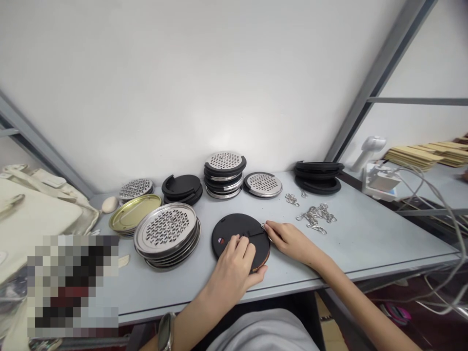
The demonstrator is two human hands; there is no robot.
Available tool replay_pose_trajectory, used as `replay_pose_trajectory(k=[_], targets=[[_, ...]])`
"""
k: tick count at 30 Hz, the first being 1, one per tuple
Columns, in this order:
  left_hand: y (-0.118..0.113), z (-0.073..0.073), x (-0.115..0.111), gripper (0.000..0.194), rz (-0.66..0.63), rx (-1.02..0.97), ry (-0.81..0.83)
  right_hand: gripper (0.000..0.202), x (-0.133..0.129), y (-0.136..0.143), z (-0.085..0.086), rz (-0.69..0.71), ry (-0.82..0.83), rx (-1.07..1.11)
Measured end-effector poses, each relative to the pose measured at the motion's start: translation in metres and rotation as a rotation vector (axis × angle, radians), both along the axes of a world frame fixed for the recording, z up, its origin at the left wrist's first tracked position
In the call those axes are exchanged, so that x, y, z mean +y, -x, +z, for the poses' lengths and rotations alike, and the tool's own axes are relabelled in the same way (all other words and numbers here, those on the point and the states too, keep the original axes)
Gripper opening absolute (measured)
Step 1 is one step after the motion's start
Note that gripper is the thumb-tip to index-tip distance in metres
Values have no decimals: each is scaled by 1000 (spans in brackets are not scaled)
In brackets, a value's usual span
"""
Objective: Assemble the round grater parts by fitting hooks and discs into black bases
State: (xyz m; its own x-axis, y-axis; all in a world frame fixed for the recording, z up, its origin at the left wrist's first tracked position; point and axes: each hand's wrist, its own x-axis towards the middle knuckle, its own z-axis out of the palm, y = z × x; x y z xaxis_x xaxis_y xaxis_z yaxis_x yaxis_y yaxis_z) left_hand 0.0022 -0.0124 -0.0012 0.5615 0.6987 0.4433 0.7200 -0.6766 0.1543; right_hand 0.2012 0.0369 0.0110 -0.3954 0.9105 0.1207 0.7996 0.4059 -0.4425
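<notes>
A round black disc (230, 225), with a straight raised strip and a small coloured sticker on its face, lies on the table in front of me. My left hand (236, 261) grips it, fingers curled on top and thumb by its near right rim. At the disc's right edge, my right hand (290, 240) pinches a small metal clip (263, 226), mostly covered by the fingers. Several loose metal snap clips (316, 215) are heaped farther right. Left of the disc stands a stack of round metal graters (170, 229).
Gold-coloured round lids (135, 213) and another grater (136, 188) sit at the left. Along the wall are black holders (182, 187), stacked graters in black rims (225, 168), a single one (263, 184) and more black rings (318, 176). Cream fabric bags (40, 209) crowd the left edge.
</notes>
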Motion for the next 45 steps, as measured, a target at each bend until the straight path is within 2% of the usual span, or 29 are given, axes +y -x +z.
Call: replay_pose_trajectory(k=[4,10,23,45], targets=[[-1,1,0,34,15,2,1,31,0,1,0,-3,-22,-29],[-2,5,1,27,9,4,19,30,2,-2,1,29,-29,-53],[-3,7,0,25,17,5,63,26,7,-5,11,129,40,-14],[-3,9,-1,27,33,16,68,28,3,-5,13,98,91,-12]])
